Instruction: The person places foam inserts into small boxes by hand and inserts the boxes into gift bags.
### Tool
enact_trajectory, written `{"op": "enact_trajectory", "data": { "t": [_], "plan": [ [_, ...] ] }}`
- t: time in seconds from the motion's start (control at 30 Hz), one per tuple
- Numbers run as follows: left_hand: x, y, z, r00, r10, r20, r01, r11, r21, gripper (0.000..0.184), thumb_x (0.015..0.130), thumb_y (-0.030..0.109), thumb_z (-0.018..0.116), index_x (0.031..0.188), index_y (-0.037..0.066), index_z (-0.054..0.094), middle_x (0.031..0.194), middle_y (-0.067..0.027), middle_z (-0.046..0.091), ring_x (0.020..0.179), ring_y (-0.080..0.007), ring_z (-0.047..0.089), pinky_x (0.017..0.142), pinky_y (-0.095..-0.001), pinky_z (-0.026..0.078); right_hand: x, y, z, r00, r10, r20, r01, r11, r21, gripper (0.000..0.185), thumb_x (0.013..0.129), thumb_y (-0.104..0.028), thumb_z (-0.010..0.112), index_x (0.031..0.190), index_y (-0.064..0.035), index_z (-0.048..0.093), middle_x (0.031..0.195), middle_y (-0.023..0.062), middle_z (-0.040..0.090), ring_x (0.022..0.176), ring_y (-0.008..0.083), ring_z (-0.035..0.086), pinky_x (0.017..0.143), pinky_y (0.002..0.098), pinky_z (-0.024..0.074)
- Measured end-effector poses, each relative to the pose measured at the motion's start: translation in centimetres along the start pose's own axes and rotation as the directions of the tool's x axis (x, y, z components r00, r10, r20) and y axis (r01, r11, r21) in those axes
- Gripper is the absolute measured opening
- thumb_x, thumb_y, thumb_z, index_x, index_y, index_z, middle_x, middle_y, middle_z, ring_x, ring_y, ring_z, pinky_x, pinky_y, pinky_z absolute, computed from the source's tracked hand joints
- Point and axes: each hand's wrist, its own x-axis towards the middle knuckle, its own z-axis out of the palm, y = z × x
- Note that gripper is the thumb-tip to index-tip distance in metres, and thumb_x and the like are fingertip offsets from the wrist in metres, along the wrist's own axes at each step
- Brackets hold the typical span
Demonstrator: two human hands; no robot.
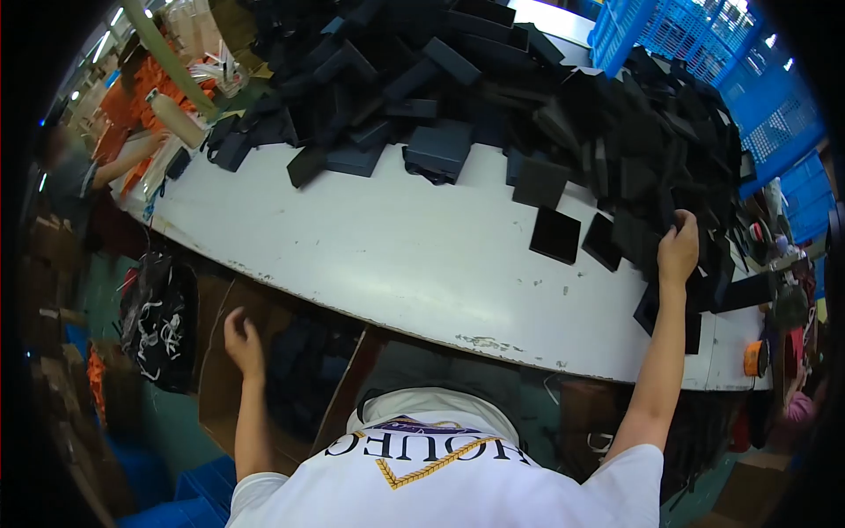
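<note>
My right hand point(679, 250) reaches to the pile of black boxes point(647, 132) at the right of the white table point(378, 238). Its fingers are curled at a dark box piece, and what they grip, if anything, is hidden. My left hand point(244, 341) hangs over an open cardboard box point(220, 400) below the table's front edge, fingers apart and holding nothing. Dark items point(308, 374) lie inside that box. A dark blue box point(437, 150) and a square black piece point(554, 235) lie at the front of the heap.
Blue plastic crates point(770, 132) stand behind the pile at the right. An orange tape roll point(755, 359) sits at the table's right end. Another person point(75, 180) works at the left beside orange material. A black bag point(158, 321) is below the table.
</note>
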Motion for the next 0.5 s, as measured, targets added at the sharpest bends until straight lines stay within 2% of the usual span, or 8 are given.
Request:
{"op": "enact_trajectory", "data": {
  "t": [0.07,0.1,0.13,0.17,0.23,0.3,0.37,0.5],
  "plan": [
    [2.3,10.3,3.1,0.984,0.166,0.064,-0.158,0.981,-0.109,0.023,0.090,-0.002,0.063,0.113,-0.001,0.065,0.112,-0.0128,0.068,0.108,-0.0264,0.065,0.097,-0.0360,0.050,-1.0,-5.9,-2.1,0.992,-0.126,-0.010,0.127,0.990,0.060,0.031,0.088,0.002,0.056,0.118,-0.0051,0.062,0.108,0.0150,0.067,0.104,0.0357,0.063,0.089,0.0448,0.0483],
    [3.1,14.7,4.8,0.960,0.248,0.127,-0.227,0.961,-0.160,0.026,0.089,-0.002,0.063,0.116,0.000,0.064,0.116,-0.0137,0.067,0.110,-0.0274,0.065,0.097,-0.0362,0.049,-2.2,-8.7,-3.0,0.960,-0.276,0.048,0.265,0.951,0.157,0.032,0.087,0.002,0.057,0.117,-0.0048,0.062,0.106,0.0145,0.066,0.103,0.0349,0.062,0.089,0.0441,0.0473],
    [4.2,18.0,6.9,0.913,0.352,0.208,-0.296,0.920,-0.258,0.030,0.088,0.000,0.065,0.118,0.001,0.063,0.122,-0.0149,0.065,0.116,-0.0299,0.063,0.101,-0.0377,0.048,-3.7,-11.3,-3.8,0.904,-0.419,0.087,0.385,0.886,0.258,0.033,0.085,0.003,0.057,0.117,-0.0045,0.062,0.105,0.0141,0.066,0.101,0.0341,0.062,0.089,0.0433,0.0464],
    [5.3,19.7,10.0,0.810,0.542,0.221,-0.480,0.831,-0.280,0.034,0.087,0.003,0.068,0.121,0.003,0.062,0.130,-0.0167,0.062,0.124,-0.0341,0.057,0.106,-0.0408,0.045,-5.4,-13.3,-4.2,0.846,-0.519,0.123,0.457,0.825,0.333,0.033,0.083,0.003,0.058,0.115,-0.0042,0.062,0.103,0.0136,0.065,0.099,0.0333,0.061,0.088,0.0432,0.0460],
    [7.0,25.3,14.9,0.747,0.589,0.308,-0.480,0.798,-0.364,0.045,0.085,0.010,0.073,0.128,0.008,0.058,0.142,-0.0187,0.054,0.131,-0.0387,0.051,0.110,-0.0450,0.041,-8.9,-16.2,-4.5,0.756,-0.636,0.156,0.514,0.724,0.459,0.032,0.079,0.002,0.060,0.111,-0.0034,0.064,0.101,0.0125,0.063,0.095,0.0313,0.060,0.084,0.0428,0.0454],
    [9.0,29.0,19.8,0.706,0.640,0.305,-0.589,0.769,-0.249,0.065,0.084,0.029,0.077,0.138,0.006,0.049,0.146,-0.0232,0.048,0.135,-0.0410,0.047,0.109,-0.0476,0.040,-12.1,-16.9,-4.8,0.726,-0.653,0.215,0.494,0.713,0.499,0.031,0.077,0.001,0.061,0.108,-0.0026,0.065,0.100,0.0116,0.062,0.094,0.0300,0.059,0.083,0.0423,0.0453],
    [10.1,33.8,22.5,0.788,0.372,0.490,-0.367,0.924,-0.110,0.085,0.079,0.045,0.081,0.144,0.006,0.043,0.143,-0.0234,0.047,0.133,-0.0407,0.046,0.108,-0.0498,0.039,-14.6,-16.4,-5.5,0.701,-0.636,0.322,0.462,0.750,0.474,0.030,0.077,0.001,0.061,0.107,-0.0018,0.066,0.100,0.0109,0.061,0.094,0.0294,0.059,0.083,0.0415,0.0453],
    [9.6,38.0,26.3,0.823,0.115,0.557,-0.218,0.968,0.121,0.100,0.069,0.054,0.084,0.147,0.008,0.040,0.137,-0.0215,0.048,0.128,-0.0359,0.047,0.108,-0.0496,0.035,-16.2,-15.2,-6.7,0.731,-0.594,0.336,0.440,0.786,0.435,0.034,0.077,0.000,0.061,0.110,-0.0006,0.067,0.101,0.0106,0.062,0.095,0.0289,0.059,0.085,0.0409,0.0461]
  ]
}}
